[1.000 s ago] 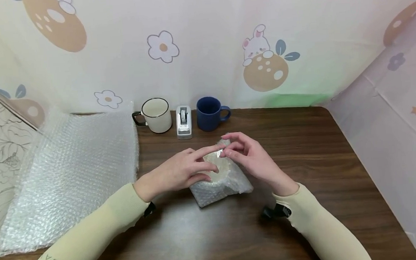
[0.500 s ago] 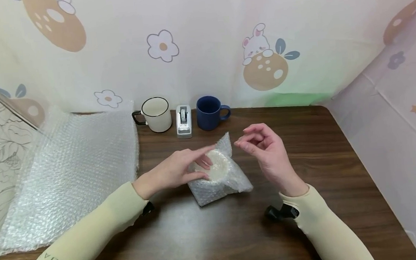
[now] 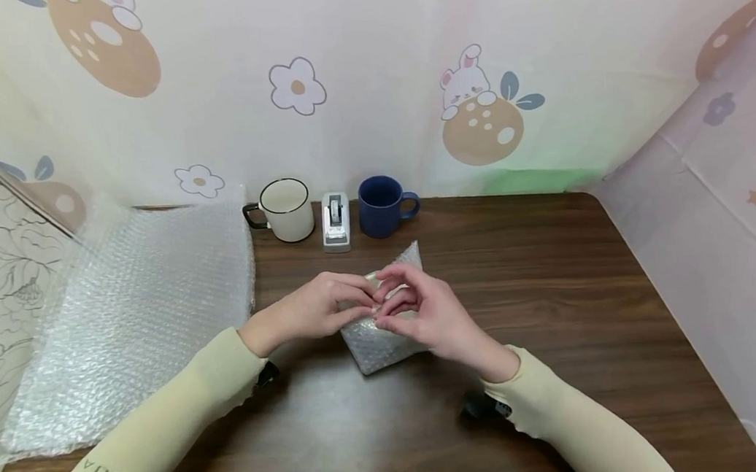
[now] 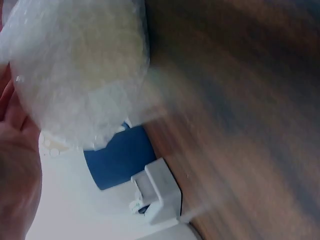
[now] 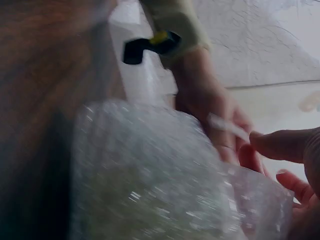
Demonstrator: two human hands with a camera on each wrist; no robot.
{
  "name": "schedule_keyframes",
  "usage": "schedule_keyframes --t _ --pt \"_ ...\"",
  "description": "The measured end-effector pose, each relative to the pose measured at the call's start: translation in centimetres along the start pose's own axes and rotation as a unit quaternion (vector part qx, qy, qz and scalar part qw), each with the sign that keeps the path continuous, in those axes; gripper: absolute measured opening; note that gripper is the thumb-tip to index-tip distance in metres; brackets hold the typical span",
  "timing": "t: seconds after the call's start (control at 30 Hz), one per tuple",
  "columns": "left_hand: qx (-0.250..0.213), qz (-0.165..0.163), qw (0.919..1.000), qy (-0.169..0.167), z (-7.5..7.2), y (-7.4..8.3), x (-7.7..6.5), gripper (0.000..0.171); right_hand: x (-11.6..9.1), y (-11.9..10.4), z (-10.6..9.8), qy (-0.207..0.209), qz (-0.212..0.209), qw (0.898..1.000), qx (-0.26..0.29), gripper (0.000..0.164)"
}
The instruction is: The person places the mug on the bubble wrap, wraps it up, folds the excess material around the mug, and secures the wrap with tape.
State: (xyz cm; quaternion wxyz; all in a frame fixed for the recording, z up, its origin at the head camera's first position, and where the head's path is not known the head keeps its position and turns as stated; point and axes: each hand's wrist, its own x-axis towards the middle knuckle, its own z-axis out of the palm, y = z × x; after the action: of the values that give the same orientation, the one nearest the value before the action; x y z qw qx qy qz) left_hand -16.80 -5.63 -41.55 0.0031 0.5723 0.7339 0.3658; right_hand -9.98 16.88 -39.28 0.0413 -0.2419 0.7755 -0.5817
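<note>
A bubble-wrapped bundle (image 3: 376,349) stands on the table, a pale round shape showing through its wrap. My left hand (image 3: 324,305) holds it at the upper left, fingers and thumb bent in at its top. From the right, my right hand (image 3: 432,312) reaches across the bundle, and its bent fingertips meet those of the left. In the right wrist view, the right thumb and fingers pinch a short clear strip of tape (image 5: 230,127) above the wrap. Part of the bundle's top is hidden by the hands; a loose corner of wrap (image 3: 409,256) sticks up behind.
Along the back edge stand a white mug (image 3: 287,213) with a dark rim, a white tape dispenser (image 3: 336,224) and a blue mug (image 3: 381,210). A large sheet of bubble wrap (image 3: 147,318) covers the table's left side. A patterned curtain (image 3: 367,83) hangs behind.
My right hand first drew away to the right, then came back left over the bundle to the left hand. The left fingers, spread earlier, have drawn together at the bundle's top.
</note>
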Motion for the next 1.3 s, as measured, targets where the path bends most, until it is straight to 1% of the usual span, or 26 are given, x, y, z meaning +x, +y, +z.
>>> schedule_keyframes --t 0.1,0.17,0.2,0.27,0.37,0.43,0.5,0.57,0.67,0.73,0.8,0.87,0.93,1.03,1.17,1.3 --pt "-0.005 -0.021 0.9993 -0.032 -0.5 0.1 -0.1 0.022 -0.1 0.5 0.7 0.005 -0.017 0.999 -0.033 0.057" --pt "-0.006 -0.034 0.9984 -0.046 -0.7 0.3 -0.2 0.025 -0.1 0.8 1.1 0.014 -0.036 0.997 -0.060 0.059" --pt "-0.009 -0.038 0.9981 -0.048 -0.7 0.4 -0.2 0.026 -0.1 0.9 1.3 0.020 -0.048 0.996 -0.075 0.059" --pt "-0.015 -0.044 0.9981 -0.041 -0.4 0.5 -0.1 0.030 -0.2 1.2 1.7 0.032 -0.065 0.992 -0.100 0.060" --pt "-0.009 -0.052 0.9986 -0.012 0.4 0.5 -0.1 0.041 -0.2 1.3 2.1 0.048 -0.073 0.989 -0.122 0.062" --pt "0.005 -0.054 0.9985 0.008 0.8 0.4 -0.2 0.041 -0.2 1.2 2.1 0.051 -0.066 0.988 -0.127 0.062" --pt "0.021 -0.056 0.9980 0.022 1.0 0.4 -0.2 0.039 -0.1 1.1 2.0 0.047 -0.052 0.989 -0.127 0.062" --pt "0.020 -0.057 0.9977 0.031 1.2 0.3 -0.2 0.041 0.0 0.8 1.7 0.040 -0.032 0.991 -0.122 0.059" --pt "0.020 -0.058 0.9974 0.038 1.3 0.2 -0.2 0.056 0.4 0.4 1.0 0.032 -0.002 0.992 -0.122 0.048" --pt "0.022 -0.063 0.9969 0.041 1.4 0.2 -0.3 0.068 0.8 0.3 0.6 0.036 0.014 0.990 -0.135 0.041" --pt "0.031 -0.068 0.9961 0.046 1.5 0.1 -0.4 0.076 1.3 0.3 0.3 0.040 0.028 0.987 -0.153 0.036" --pt "0.034 -0.070 0.9955 0.054 1.5 0.2 -0.4 0.077 1.7 0.4 0.1 0.045 0.040 0.984 -0.169 0.033" --pt "0.037 -0.071 0.9947 0.065 1.6 0.3 -0.5 0.073 1.9 0.5 0.1 0.047 0.051 0.983 -0.171 0.033" --pt "0.039 -0.067 0.9933 0.085 1.8 0.5 -0.7 0.065 2.2 0.7 0.3 0.051 0.050 0.983 -0.167 0.033" --pt "0.036 -0.047 0.9922 0.110 2.1 0.5 -1.0 0.063 2.3 0.9 0.6 0.064 0.040 0.984 -0.161 0.033" --pt "0.027 -0.028 0.9921 0.119 2.2 0.5 -1.0 0.061 2.2 0.9 0.5 0.076 0.049 0.985 -0.144 0.033"
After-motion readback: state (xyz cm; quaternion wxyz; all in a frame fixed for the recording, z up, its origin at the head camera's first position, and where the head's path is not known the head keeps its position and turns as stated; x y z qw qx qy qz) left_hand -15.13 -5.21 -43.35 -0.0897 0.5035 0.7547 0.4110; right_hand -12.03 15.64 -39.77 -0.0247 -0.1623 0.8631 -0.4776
